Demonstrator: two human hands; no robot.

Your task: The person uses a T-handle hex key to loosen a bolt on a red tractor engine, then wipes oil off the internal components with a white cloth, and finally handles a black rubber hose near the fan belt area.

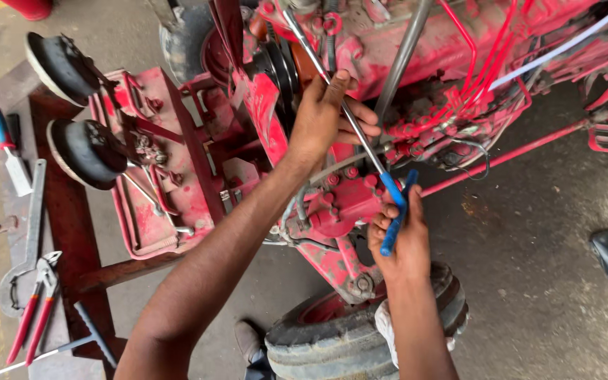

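Long-handled tool (360, 144), blue grips at near end, thin steel shaft running up-left into red engine (416, 49). Right hand (399, 236) closed round blue grips, fingers wrapped tight. Left hand (328, 116) further up, fingers curled over shaft, thumb side against engine. Probably stiff and fairly light, bare steel likely oily (slick), so best held at rubbery grips w/ other hand steadying mid-shaft. Tyre (360, 338) near, below hands. Red pliers (36, 309) and spanner (29, 232) far left on floor, well apart.

Tractor engine (416, 63) behind tyre (360, 338); headlamps (79, 112) left of engine; pliers (33, 309), wrench (26, 239) far left.
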